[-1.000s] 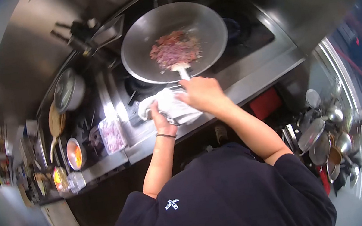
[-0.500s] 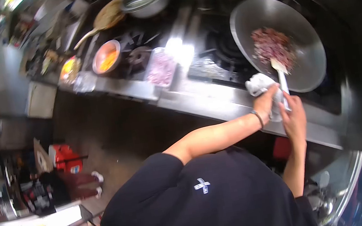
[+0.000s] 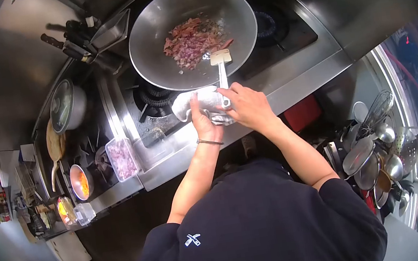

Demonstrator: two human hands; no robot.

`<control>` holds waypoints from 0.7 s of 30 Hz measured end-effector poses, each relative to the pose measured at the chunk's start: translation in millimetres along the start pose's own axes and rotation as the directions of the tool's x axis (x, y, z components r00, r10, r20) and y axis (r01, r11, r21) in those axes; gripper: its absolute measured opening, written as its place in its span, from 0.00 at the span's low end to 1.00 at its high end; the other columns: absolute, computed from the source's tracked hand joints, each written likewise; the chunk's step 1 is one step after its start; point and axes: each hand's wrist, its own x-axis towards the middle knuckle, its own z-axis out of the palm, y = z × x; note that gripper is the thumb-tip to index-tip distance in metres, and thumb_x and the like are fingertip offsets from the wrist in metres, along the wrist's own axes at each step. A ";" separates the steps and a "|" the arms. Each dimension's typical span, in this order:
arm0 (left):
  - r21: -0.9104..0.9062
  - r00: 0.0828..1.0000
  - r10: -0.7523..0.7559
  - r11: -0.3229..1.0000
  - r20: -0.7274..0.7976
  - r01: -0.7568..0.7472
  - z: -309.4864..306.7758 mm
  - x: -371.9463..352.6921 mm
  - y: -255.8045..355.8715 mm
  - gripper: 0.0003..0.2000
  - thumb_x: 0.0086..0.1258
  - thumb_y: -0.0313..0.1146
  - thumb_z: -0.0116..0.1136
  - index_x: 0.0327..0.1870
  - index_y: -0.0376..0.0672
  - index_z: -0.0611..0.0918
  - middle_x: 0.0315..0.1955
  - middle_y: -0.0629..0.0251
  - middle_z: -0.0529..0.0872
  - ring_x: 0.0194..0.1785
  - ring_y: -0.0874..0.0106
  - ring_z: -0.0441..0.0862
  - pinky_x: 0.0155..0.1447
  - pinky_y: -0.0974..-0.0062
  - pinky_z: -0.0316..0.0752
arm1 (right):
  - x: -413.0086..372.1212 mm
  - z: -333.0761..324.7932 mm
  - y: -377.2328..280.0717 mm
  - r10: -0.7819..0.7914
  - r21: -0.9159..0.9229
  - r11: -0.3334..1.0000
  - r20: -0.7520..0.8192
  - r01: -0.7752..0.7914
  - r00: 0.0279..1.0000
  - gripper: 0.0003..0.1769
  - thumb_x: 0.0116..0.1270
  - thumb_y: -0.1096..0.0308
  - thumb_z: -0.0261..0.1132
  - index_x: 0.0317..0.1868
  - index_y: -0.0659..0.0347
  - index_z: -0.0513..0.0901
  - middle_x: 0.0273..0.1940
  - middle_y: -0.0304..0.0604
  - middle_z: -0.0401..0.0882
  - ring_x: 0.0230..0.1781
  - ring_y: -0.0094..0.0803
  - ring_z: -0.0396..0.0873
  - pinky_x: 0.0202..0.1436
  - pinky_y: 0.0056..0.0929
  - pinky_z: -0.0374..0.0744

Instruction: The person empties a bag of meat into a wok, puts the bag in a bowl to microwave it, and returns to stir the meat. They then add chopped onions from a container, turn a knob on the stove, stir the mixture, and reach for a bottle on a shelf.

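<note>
A wide metal wok [image 3: 148,42] sits over the burners with chopped purple onion and reddish bits of what looks like meat [image 3: 190,46] in its middle. My left hand [image 3: 204,122] is closed on a folded white cloth [image 3: 184,106] at the wok's near rim; whatever the cloth wraps is hidden. Just to its right, my right hand [image 3: 250,107] grips the handle of a white spatula [image 3: 221,69]. The spatula's flat blade lies inside the wok, against the near right edge of the food.
Left of the wok are a plastic tub of chopped onion [image 3: 122,158], a bowl with orange food [image 3: 80,182] and a lidded pot [image 3: 71,105]. Knives [image 3: 74,40] stand at the back left. Ladles and strainers [image 3: 379,151] hang at right.
My view has swung to the right, so the wok now appears nearer the middle. Both hands keep hold of the cloth and the spatula.
</note>
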 end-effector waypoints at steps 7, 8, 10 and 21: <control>-0.120 0.999 0.001 0.993 -0.046 -0.006 12.8 20.0 -4.5 0.16 0.67 0.45 0.54 0.48 0.43 0.76 0.42 0.67 0.82 0.46 0.67 0.80 0.52 0.67 0.74 | 11.8 -29.2 21.0 -0.030 0.011 0.999 -0.089 0.031 0.996 0.19 0.60 0.54 0.62 0.48 0.53 0.80 0.36 0.40 0.77 0.35 0.39 0.80 0.34 0.37 0.78; -0.046 0.995 -0.050 0.998 -0.082 0.047 -1.7 42.0 -10.9 0.15 0.67 0.43 0.55 0.47 0.44 0.77 0.41 0.66 0.82 0.46 0.67 0.80 0.52 0.66 0.75 | 12.1 -28.7 23.2 -0.050 0.021 0.998 -0.110 0.053 0.993 0.18 0.60 0.55 0.62 0.47 0.54 0.81 0.36 0.40 0.77 0.33 0.41 0.79 0.34 0.37 0.77; -0.056 0.989 -0.086 0.995 -0.122 0.080 -3.0 49.8 -15.3 0.13 0.66 0.39 0.56 0.46 0.43 0.77 0.38 0.65 0.82 0.42 0.66 0.81 0.48 0.66 0.77 | 13.0 -13.5 25.2 -0.056 -0.013 0.998 -0.108 0.055 0.993 0.20 0.58 0.53 0.63 0.48 0.53 0.81 0.35 0.40 0.76 0.35 0.37 0.80 0.33 0.37 0.79; 0.354 0.989 -0.146 0.924 -0.030 0.147 -45.6 71.3 37.4 0.11 0.62 0.35 0.54 0.43 0.41 0.79 0.37 0.64 0.84 0.40 0.67 0.83 0.49 0.68 0.78 | -3.7 -3.5 8.3 -0.146 -0.080 0.987 -0.054 0.141 0.988 0.22 0.58 0.49 0.64 0.46 0.54 0.82 0.33 0.37 0.76 0.32 0.34 0.80 0.31 0.33 0.77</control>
